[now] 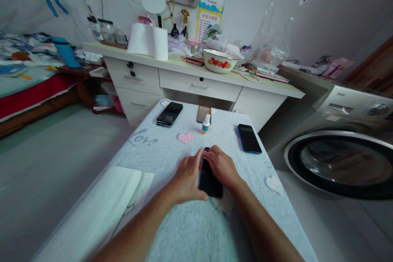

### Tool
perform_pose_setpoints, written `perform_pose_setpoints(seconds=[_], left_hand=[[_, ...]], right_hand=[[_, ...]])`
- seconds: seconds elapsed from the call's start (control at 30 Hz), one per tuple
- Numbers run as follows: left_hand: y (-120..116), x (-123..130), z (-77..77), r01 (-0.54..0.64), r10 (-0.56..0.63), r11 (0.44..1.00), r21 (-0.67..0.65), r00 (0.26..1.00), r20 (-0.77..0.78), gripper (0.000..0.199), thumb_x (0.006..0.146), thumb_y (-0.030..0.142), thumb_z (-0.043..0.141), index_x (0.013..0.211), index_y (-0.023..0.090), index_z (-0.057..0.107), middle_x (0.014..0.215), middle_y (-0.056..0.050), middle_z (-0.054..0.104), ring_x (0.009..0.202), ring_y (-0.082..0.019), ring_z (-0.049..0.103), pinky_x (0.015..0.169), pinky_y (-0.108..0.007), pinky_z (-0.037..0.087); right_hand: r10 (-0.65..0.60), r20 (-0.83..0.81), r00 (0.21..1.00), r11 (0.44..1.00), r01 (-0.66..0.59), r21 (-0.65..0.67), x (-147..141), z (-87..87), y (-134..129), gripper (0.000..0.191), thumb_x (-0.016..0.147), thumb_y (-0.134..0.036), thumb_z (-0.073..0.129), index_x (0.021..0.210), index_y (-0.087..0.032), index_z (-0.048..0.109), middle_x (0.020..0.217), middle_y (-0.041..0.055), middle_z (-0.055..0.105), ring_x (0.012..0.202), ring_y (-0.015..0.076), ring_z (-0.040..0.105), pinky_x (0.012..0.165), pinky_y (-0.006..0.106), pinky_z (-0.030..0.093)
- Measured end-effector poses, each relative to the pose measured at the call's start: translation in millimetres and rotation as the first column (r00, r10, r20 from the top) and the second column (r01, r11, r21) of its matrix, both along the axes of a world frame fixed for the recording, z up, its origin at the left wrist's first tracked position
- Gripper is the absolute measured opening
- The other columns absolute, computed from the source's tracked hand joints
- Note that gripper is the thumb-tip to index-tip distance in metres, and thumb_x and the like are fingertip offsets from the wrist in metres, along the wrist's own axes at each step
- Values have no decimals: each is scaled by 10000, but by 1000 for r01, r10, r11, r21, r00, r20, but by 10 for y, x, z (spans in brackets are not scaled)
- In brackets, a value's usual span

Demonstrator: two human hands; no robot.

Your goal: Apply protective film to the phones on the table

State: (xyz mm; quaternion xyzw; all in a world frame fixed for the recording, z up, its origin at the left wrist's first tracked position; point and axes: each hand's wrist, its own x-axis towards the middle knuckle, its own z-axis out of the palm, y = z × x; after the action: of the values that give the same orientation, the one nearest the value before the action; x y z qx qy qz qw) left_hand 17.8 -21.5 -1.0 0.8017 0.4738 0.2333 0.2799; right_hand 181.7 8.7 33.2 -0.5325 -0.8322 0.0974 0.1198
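Observation:
A black smartphone [211, 182] lies screen up on the cloth-covered table, just in front of me. My left hand [188, 174] grips its left side, thumb by the near edge and fingers at the far end. Over the phone's upper right part, my right hand [220, 164] has its fingers bent and pressed together on the screen near the top. Whatever they may pinch is hidden. Beyond the phone stands a small white spray bottle [205, 125] with a blue and yellow label.
Stacked phones [170, 114] lie at the table's far left, a phone in a brownish case [204, 114] at the far edge, a blue-edged phone [249, 138] at right. White sheets [101, 208] cover the near left. A washing machine [344, 102] stands right, a drawer desk [199, 86] behind.

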Motion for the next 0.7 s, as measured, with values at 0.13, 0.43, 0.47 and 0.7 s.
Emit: perform_pose_setpoints(seconds=[0.13, 0.43, 0.47, 0.7], left_hand=[[-4, 3, -3, -6, 6, 1000, -4, 1000, 3, 1356, 433, 292, 842, 1458, 194, -40, 1187, -123, 457, 1099, -314, 416, 968, -470, 332], [-7, 4, 10, -4, 4, 1000, -2, 1000, -5, 1351, 455, 296, 834, 1454, 215, -71, 1146, -100, 453, 1065, -301, 423, 950, -466, 348], [-5, 2, 9, -1, 1, 1000, 2, 1000, -7, 1349, 452, 295, 835, 1453, 213, -65, 1120, -90, 458, 1046, -291, 427, 949, -460, 348], [2, -7, 29, 1, -1, 1000, -8, 1000, 28, 1333, 443, 298, 832, 1448, 243, -42, 1042, -46, 460, 954, -248, 442, 925, -435, 363]], right_hand=[[84, -24, 996, 996, -85, -38, 45, 26, -136, 254, 934, -223, 408, 962, -277, 655, 996, 15, 584, 806, 130, 558, 706, 209, 394], [87, -42, 995, 995, -89, -42, 64, -1, -96, 263, 936, -233, 410, 931, -271, 671, 991, 16, 582, 818, 125, 558, 727, 201, 399], [74, -34, 997, 996, -75, -36, 62, -10, -51, 263, 936, -236, 412, 938, -270, 673, 986, 19, 581, 818, 127, 558, 726, 202, 397], [-119, 16, 993, 992, 118, 35, 136, -103, 248, 305, 962, -294, 373, 1033, -256, 668, 997, 42, 583, 779, 127, 568, 696, 215, 389]])
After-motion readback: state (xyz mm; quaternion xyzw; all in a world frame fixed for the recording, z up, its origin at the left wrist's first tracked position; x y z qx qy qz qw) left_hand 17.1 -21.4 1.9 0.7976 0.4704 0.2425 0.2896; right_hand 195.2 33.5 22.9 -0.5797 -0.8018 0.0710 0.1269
